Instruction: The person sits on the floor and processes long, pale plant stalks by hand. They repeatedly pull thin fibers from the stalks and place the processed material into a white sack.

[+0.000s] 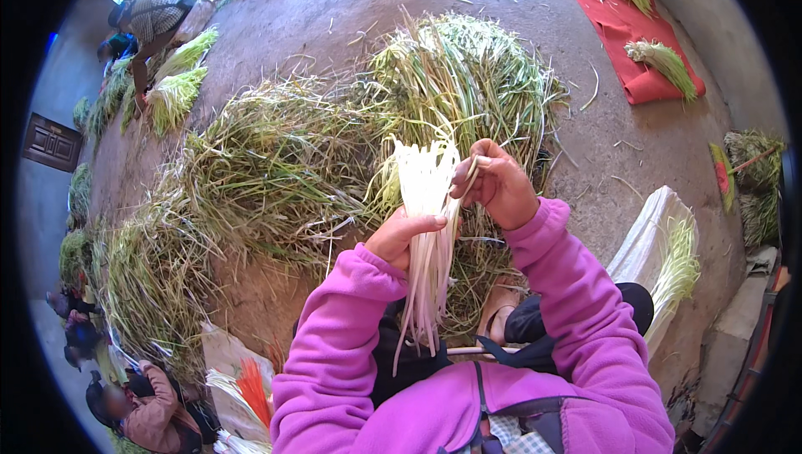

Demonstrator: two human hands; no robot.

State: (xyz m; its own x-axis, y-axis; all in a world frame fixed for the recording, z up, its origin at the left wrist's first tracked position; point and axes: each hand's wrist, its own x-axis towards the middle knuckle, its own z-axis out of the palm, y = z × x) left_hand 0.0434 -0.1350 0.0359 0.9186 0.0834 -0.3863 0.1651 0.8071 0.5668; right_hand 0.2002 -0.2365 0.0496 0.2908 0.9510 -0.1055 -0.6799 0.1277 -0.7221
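Note:
My left hand (404, 235) grips a bundle of pale, blanched leafy stalks (427, 181) around its middle, with the thumb across the front. White ends spread out above the fist, and limp, slightly pinkish lengths hang below it towards my lap. At the bundle's right side, my right hand (498, 183) pinches a thin, dull strand (470, 179) between thumb and fingers. Whether that strand is still part of the bundle cannot be told. Just beyond both hands lies a heap of long green and yellowed leaves (457, 72).
Another leaf heap (269, 159) spreads left. A red cloth (617, 28) bears pale bundles at far right. A white sack (655, 228) with stalks lies right of my knee. Orange-red ties (254, 385) lie lower left. People work at left, one bending (156, 15), one seated (153, 407).

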